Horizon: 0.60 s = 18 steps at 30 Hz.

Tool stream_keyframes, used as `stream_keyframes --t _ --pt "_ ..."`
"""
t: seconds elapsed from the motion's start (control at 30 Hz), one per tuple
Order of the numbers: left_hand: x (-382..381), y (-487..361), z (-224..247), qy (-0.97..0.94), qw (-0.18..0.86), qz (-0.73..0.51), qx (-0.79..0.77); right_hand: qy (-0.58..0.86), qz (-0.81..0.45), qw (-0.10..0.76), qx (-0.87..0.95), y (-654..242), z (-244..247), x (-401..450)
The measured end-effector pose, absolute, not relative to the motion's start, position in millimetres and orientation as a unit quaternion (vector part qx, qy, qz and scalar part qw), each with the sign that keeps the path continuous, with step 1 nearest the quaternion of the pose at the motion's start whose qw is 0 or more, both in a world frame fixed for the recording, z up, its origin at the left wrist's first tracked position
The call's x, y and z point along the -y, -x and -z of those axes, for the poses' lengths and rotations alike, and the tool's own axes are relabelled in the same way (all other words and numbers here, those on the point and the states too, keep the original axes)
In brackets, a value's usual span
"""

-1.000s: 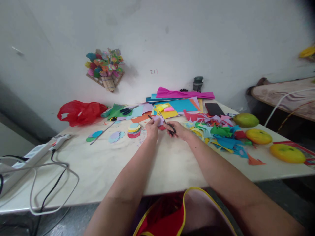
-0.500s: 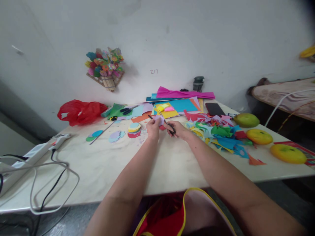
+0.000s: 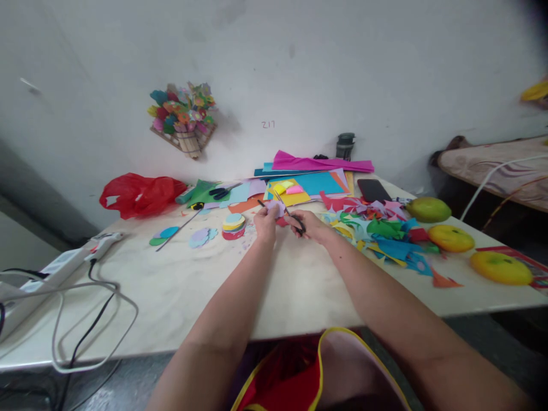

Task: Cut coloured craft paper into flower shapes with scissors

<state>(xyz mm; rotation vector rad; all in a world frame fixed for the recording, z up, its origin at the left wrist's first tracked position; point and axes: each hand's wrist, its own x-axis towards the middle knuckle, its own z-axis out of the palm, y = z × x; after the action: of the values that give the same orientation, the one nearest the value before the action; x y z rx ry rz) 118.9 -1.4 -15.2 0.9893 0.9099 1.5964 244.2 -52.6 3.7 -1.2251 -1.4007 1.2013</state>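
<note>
My left hand (image 3: 266, 222) is closed on a small piece of lilac paper (image 3: 277, 206). A dark, thin stick, perhaps a pen, pokes out above its fingers. In my right hand (image 3: 310, 225) are black-handled scissors (image 3: 299, 224), with the blades pointing up and left beside the lilac paper. Whether the blades touch the paper is too small to tell. A bit of red paper (image 3: 281, 221) shows between the hands. Left of my left hand stands a stack of paper rounds (image 3: 234, 224) in blue, yellow and red. Lilac and blue scalloped pieces (image 3: 201, 237) lie further left.
Coloured paper scraps (image 3: 385, 234) spread right of my hands, with a phone (image 3: 373, 190) and mangoes (image 3: 451, 237) beyond. Paper sheets (image 3: 321, 184) lie at the back. Another pair of scissors (image 3: 219, 193), a red plastic bag (image 3: 143, 194) and a power strip (image 3: 68, 268) with cables are leftward.
Both hands stay in nearly the same place, still holding the lilac paper and the scissors. Any shift of the fingers is very slight.
</note>
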Motion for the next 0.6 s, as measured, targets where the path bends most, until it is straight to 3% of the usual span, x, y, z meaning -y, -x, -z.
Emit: stream_keyframes --t 0.6 --pt "-3.9 -113.2 16.3 -0.39 0.523 -0.673 -0.349 0.496 -0.519 0.455 0.527 -237.1 -17.0 62.3"
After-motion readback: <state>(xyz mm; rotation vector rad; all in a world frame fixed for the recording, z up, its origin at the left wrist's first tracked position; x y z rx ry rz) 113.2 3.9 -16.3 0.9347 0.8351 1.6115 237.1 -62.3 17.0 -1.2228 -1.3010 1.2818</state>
